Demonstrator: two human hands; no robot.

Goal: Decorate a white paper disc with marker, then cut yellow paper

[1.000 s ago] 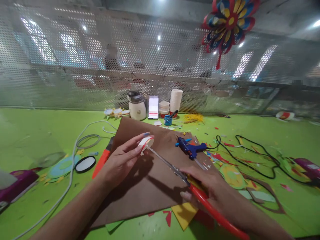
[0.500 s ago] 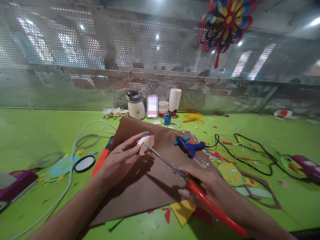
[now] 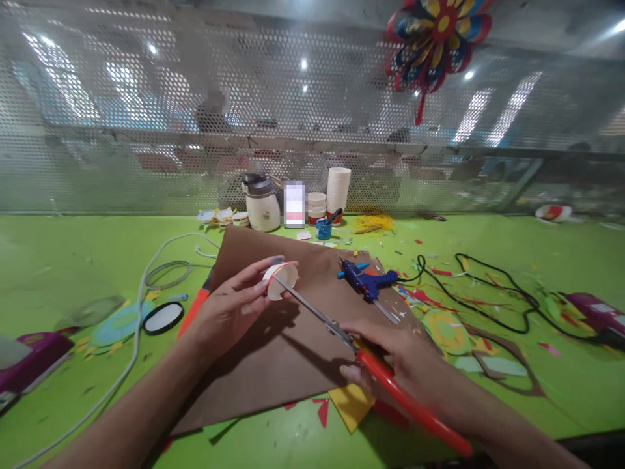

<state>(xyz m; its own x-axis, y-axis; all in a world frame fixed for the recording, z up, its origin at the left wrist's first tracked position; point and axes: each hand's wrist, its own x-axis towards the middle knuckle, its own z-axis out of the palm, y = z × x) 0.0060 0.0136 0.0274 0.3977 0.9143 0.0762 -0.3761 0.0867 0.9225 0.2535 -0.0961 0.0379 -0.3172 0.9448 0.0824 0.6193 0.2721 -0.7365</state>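
Between the fingertips of my left hand [image 3: 239, 306] is a small white paper cup piece [image 3: 283, 279] with a red line at its rim, its round base facing me. My right hand [image 3: 390, 345] grips the handles of long scissors [image 3: 390, 378] with red grips. The blades point up and left, and their tips are at the paper piece's rim. Under both hands lies a brown sheet [image 3: 273, 384]. On its right part rests a blue glue gun [image 3: 364, 280], to the far side of my right hand.
A white jug [image 3: 262, 208], a phone [image 3: 294, 205], stacked paper cups [image 3: 338, 189] and a blue jar [image 3: 323, 229] line the back. Black cord [image 3: 488, 312] and paper scraps lie right; white cable [image 3: 139, 326] and a black-rimmed disc [image 3: 163, 318] left. A pinwheel [image 3: 439, 39] hangs above.
The cup piece has turned a little in my left fingers, showing more of its round inside. The scissors stay at its rim. The whole view has shifted slightly.
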